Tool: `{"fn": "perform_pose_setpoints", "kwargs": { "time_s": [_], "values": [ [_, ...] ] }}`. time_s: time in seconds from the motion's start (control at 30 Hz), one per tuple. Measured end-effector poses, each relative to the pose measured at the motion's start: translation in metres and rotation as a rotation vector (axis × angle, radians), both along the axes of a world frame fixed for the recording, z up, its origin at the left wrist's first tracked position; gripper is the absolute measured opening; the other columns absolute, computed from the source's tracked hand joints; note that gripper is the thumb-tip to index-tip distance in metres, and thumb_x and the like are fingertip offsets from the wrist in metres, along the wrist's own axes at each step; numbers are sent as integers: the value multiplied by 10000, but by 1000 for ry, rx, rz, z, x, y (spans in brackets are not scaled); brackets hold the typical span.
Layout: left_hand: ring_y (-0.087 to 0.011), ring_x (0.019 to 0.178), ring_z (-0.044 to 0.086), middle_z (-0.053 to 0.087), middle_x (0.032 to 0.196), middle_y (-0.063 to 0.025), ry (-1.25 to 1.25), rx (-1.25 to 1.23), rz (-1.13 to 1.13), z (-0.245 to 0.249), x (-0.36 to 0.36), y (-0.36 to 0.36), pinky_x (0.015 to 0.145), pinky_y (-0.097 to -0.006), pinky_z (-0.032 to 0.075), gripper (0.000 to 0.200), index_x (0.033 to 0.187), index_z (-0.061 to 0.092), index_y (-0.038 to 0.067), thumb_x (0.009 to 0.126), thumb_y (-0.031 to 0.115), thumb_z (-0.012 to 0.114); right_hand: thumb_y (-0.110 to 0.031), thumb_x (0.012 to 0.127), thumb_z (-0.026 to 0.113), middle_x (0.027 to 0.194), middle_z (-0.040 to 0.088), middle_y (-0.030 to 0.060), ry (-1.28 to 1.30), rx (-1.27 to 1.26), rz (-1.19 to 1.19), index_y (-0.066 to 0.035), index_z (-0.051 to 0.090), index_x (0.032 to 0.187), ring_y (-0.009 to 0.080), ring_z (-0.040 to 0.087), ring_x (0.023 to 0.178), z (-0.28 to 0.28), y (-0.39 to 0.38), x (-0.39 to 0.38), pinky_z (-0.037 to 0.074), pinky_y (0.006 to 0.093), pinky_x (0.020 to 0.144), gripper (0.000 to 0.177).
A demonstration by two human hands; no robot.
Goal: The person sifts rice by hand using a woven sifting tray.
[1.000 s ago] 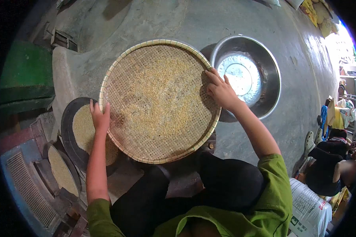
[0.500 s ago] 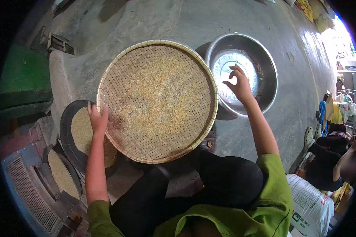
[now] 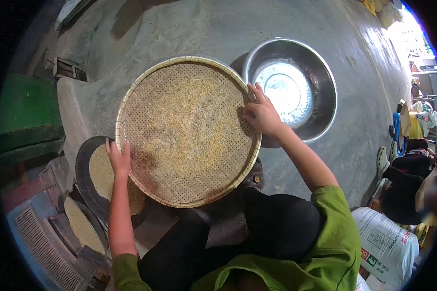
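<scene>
A round woven bamboo winnowing tray [image 3: 179, 199] lies in front of me with yellowish grains [image 3: 192, 131] spread over its weave. My left hand [image 3: 119, 159] grips its left rim, thumb on the inside and fingers around the edge. At the right rim, my right hand [image 3: 263, 115] reaches over the edge, its thumb and index finger pinched close to the weave. Whatever is between those fingertips, if anything, is too small to tell. Just right of the tray stands a wide metal basin [image 3: 329, 97], its bright bottom showing.
Below left of the tray, a dark round pan [image 3: 85, 162] holds grain, with another grain-filled container [image 3: 82, 225] beyond it. A green box-like object [image 3: 29, 106] stands at left. White printed sacks [image 3: 386, 242] lie at lower right, near another person [image 3: 405, 194] on the floor.
My right hand has moved left from above the basin to the tray's right rim. The left hand keeps its hold, and the tray sits slightly lower and farther left in view.
</scene>
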State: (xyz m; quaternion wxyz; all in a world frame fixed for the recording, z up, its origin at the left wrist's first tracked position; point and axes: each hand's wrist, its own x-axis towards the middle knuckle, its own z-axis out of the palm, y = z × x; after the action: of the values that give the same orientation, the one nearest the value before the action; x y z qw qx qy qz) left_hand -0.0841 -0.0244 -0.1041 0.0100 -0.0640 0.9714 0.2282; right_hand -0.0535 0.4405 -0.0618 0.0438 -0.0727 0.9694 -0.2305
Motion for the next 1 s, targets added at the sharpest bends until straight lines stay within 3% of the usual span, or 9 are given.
{"fn": "perform_pose_setpoints", "kwargs": {
  "time_s": [0.37, 0.43, 0.57, 0.6, 0.73, 0.87, 1.0],
  "values": [
    [-417, 1277, 237, 189, 1395, -281, 5, -78, -38, -4, -2, -6, 1020, -429, 263, 516, 1107, 464, -97, 838, 331, 573, -114, 707, 670, 1394, 285, 168, -47, 39, 7, -76, 624, 801, 384, 174, 1325, -7, 1, -6, 281, 445, 1039, 112],
    [-416, 1278, 234, 193, 1392, -279, -23, -44, 15, 0, -1, 0, 1018, -432, 266, 497, 1088, 475, -89, 839, 330, 573, -96, 721, 658, 1384, 294, 176, -63, -114, -6, -64, 606, 806, 391, 181, 1320, -4, 9, -7, 267, 445, 1046, 105],
    [-417, 1279, 230, 193, 1389, -284, -11, -37, 33, 1, -1, 2, 1021, -432, 262, 475, 1060, 480, -87, 841, 324, 572, 2, 753, 593, 1305, 376, 217, 64, -180, -257, -26, 600, 859, 412, 319, 1246, 12, 48, -13, 351, 424, 990, 110],
    [-416, 1279, 229, 191, 1388, -286, -13, -31, 30, 3, -1, 3, 1019, -432, 263, 468, 1056, 481, -84, 842, 322, 571, 24, 784, 543, 1299, 390, 212, 166, 30, -258, -29, 608, 919, 403, 358, 1224, 10, 59, -13, 369, 412, 973, 160],
    [-415, 1277, 232, 190, 1387, -287, -9, -21, 14, 4, 0, 3, 1014, -430, 265, 461, 1063, 480, -75, 842, 320, 568, 24, 807, 517, 1288, 421, 186, 145, -169, -184, -52, 583, 1087, 379, 364, 1229, 17, 54, -9, 369, 406, 981, 297],
    [-420, 1272, 238, 194, 1384, -290, 14, -16, 7, 0, 0, 1, 1012, -431, 264, 466, 1067, 474, -77, 842, 321, 567, -146, 722, 678, 1355, 349, 165, 34, -189, 76, -105, 615, 1001, 379, 249, 1299, 9, 13, -6, 294, 469, 1032, 289],
    [-427, 1267, 244, 196, 1381, -294, 21, -25, 11, -2, 0, -1, 1012, -430, 264, 480, 1075, 464, -89, 843, 319, 564, -197, 708, 692, 1422, 225, 145, -47, 8, 65, -121, 624, 955, 347, 143, 1341, 7, -9, -12, 234, 550, 1032, 267]
  ]
}}
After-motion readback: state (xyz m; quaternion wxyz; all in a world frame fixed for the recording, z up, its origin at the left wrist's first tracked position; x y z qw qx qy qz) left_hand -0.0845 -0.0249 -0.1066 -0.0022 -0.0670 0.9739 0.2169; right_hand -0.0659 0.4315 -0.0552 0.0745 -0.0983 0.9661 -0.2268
